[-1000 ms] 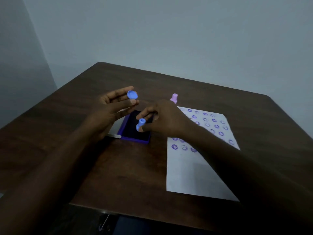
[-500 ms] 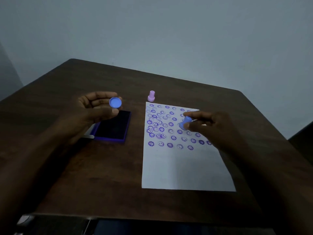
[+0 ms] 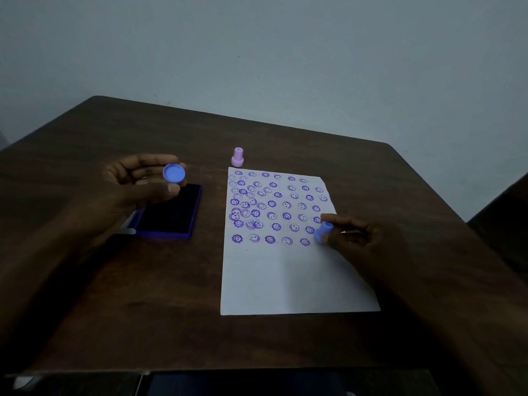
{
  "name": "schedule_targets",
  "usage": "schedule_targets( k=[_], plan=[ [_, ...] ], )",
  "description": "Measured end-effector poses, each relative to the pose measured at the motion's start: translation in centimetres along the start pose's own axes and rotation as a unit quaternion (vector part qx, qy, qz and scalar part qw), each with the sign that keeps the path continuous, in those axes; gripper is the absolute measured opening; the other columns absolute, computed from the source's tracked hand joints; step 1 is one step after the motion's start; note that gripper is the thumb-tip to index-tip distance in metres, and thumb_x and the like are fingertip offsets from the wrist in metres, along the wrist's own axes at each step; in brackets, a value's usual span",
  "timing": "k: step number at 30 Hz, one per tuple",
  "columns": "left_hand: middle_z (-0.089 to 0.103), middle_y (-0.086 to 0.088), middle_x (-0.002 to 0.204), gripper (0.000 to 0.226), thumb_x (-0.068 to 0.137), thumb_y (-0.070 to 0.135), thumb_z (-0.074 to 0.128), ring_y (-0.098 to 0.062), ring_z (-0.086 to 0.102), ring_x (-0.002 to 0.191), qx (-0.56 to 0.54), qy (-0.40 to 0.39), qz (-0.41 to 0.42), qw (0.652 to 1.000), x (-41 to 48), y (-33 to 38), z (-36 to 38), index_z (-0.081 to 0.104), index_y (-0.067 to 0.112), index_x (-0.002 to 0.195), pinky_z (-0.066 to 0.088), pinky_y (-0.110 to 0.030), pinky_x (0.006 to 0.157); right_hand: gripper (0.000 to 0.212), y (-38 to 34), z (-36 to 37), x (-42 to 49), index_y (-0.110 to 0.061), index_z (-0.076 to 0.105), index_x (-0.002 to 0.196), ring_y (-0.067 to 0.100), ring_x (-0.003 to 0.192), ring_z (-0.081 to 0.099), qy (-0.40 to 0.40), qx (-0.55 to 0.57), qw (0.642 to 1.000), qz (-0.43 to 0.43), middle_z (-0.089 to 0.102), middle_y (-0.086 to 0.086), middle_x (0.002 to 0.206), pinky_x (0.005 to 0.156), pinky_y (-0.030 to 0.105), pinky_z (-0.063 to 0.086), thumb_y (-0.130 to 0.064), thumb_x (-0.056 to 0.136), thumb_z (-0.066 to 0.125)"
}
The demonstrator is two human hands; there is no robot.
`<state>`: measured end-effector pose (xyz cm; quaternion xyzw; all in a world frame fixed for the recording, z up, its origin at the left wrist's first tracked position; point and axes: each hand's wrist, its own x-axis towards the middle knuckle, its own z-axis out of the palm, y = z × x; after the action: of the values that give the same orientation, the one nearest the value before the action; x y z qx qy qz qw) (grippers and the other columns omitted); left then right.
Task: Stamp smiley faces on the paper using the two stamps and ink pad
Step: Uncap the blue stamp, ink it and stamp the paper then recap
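Dim light falls on a dark wooden worktop (image 3: 160, 295) set against a plain pale wall, and nearest me lies the blank lower half of the paper (image 3: 291, 281). That sheet is thin and light and, I judge, would slide or curl at a nudge, so any press should come straight down. Just beyond the blank part, my right hand (image 3: 357, 238) is closed around the blue stamp (image 3: 322, 233), pinched by its narrow stem between thumb and fingertips, its wider foot tilted down at the right end of the lowest row of smiley prints (image 3: 270, 207); I cannot tell whether the foot touches the sheet yet. It looks like hard, light plastic, a little slick, and the stem is the natural place to hold it. To the left, beside the sheet but apart from it, the ink pad (image 3: 171, 215) lies open and flat, dark and probably soft and wet on top, best handled by its purple rim. My left hand (image 3: 137, 187) hovers over the pad's far end, holding a small round blue cap (image 3: 173, 173) between thumb and fingers. Farthest off, the pink stamp (image 3: 237, 157) stands upright by the sheet's far left corner, well away from both hands.
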<state>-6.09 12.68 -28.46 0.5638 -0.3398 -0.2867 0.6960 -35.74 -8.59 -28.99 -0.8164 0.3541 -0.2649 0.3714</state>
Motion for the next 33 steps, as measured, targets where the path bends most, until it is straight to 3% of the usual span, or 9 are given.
schedule_targets(
  k=[3,8,13,16,19,25,33],
  plan=[
    [0.081,0.008,0.101,0.044,0.065,0.005,0.068,-0.006,0.077,0.09,0.014,0.006,-0.009,1.0,-0.12,0.06,0.12,0.071,0.026,0.103,0.06,-0.016,0.068,0.026,-0.1,0.02,-0.04,-0.024,0.078,0.103,-0.015,0.077,0.066,-0.002,0.01,1.0,0.001,0.075,-0.013,0.095,0.063,-0.002,0.042,-0.016,0.078,0.082],
    [0.08,0.009,0.102,0.046,0.052,0.018,0.077,-0.005,0.077,0.091,0.017,0.006,-0.009,1.0,0.04,0.05,0.0,0.075,0.03,0.097,0.059,-0.015,0.066,0.025,0.03,0.21,-0.24,-0.028,0.078,0.1,-0.013,0.073,0.066,0.002,0.011,1.0,-0.005,0.077,-0.009,0.087,0.063,-0.001,0.043,-0.023,0.076,0.084],
    [0.08,0.008,0.104,0.045,0.053,0.016,0.076,-0.008,0.077,0.095,0.017,0.012,-0.009,1.0,0.18,-0.07,-0.24,0.076,0.03,0.095,0.06,-0.017,0.068,0.023,0.34,0.05,-0.19,-0.028,0.078,0.098,-0.003,0.077,0.069,0.006,0.005,1.0,-0.013,0.078,0.0,0.087,0.065,0.002,0.046,-0.025,0.075,0.084],
    [0.08,0.007,0.106,0.049,0.05,0.023,0.083,-0.011,0.076,0.099,0.015,0.008,-0.013,1.0,0.2,-0.09,-0.44,0.076,0.03,0.098,0.061,-0.017,0.07,0.022,0.33,0.03,-0.23,-0.028,0.078,0.098,-0.007,0.076,0.068,0.003,-0.002,1.0,-0.01,0.078,-0.002,0.087,0.063,0.001,0.045,-0.027,0.076,0.083],
    [0.079,0.006,0.111,0.067,0.033,0.041,0.096,-0.009,0.076,0.099,0.026,-0.001,-0.016,1.0,0.21,-0.1,-0.65,0.078,0.033,0.098,0.06,-0.018,0.07,0.022,0.27,0.06,-0.29,-0.027,0.078,0.098,-0.011,0.071,0.066,0.004,-0.011,1.0,-0.011,0.077,-0.005,0.084,0.06,0.001,0.043,-0.028,0.077,0.083],
    [0.08,0.009,0.103,0.041,0.056,0.017,0.076,-0.006,0.077,0.092,0.017,0.002,-0.009,1.0,0.23,-0.03,-0.17,0.077,0.031,0.094,0.06,-0.016,0.067,0.02,0.43,0.12,-0.07,-0.029,0.077,0.095,-0.004,0.078,0.069,-0.011,-0.01,1.0,-0.008,0.077,-0.008,0.087,0.062,0.002,0.046,-0.03,0.076,0.082],
    [0.08,0.01,0.102,0.048,0.056,0.016,0.075,-0.006,0.077,0.092,0.023,0.003,-0.001,1.0,0.1,0.13,-0.19,0.072,0.029,0.102,0.06,-0.015,0.068,0.014,-0.07,0.05,0.05,-0.025,0.077,0.09,0.003,0.081,0.067,-0.025,-0.05,0.998,-0.021,0.073,-0.014,0.083,0.062,0.001,0.043,-0.026,0.077,0.082]
  ],
)
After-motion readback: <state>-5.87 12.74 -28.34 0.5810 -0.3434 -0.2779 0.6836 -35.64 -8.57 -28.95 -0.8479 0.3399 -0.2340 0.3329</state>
